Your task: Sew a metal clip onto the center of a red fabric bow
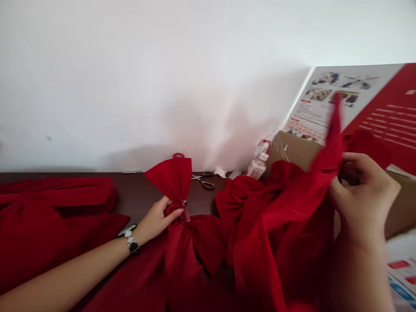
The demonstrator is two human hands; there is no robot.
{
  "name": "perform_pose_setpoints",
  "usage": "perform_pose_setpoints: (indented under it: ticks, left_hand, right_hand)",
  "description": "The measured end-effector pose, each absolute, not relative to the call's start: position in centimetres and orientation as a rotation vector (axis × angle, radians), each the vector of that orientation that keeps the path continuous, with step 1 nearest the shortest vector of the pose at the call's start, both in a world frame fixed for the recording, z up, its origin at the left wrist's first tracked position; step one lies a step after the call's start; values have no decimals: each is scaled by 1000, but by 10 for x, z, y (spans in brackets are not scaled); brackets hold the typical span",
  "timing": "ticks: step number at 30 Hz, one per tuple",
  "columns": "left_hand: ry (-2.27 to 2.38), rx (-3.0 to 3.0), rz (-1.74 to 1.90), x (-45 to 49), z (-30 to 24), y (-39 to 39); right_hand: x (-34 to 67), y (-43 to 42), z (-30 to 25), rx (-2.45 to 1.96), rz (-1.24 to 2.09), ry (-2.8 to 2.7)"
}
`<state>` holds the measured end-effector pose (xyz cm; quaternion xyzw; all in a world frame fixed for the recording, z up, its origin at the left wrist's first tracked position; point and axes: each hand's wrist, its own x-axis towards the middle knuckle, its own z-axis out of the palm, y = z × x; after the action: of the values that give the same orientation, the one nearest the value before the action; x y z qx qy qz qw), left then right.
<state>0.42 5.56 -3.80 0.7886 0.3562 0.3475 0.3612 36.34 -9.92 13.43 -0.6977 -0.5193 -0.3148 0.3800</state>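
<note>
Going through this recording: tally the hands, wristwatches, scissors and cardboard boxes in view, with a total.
Hands: 2 (left hand, right hand)
Wristwatch: 1
Scissors: 1
Cardboard box: 1
Total: 5

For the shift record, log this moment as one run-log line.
left hand: touching red cloth bow | right hand: gripping red fabric | nearby: scissors

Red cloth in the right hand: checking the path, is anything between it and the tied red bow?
Yes: a bunched mass of red fabric lies on the dark wooden table between the red cloth in the right hand and the tied red bow at the left hand.
</note>
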Motion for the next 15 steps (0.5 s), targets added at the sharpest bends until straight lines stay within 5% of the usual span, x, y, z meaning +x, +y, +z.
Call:
perform_pose_setpoints:
  ticks: [8, 15]
  left_hand:
    - [840, 1964, 934, 2, -38, 51]
    - [616, 1468, 853, 2, -41, 54]
  right_hand:
    - [395, 4, 86, -2256, -673, -2036]
    - [390, 6, 104, -2022, -320, -1906]
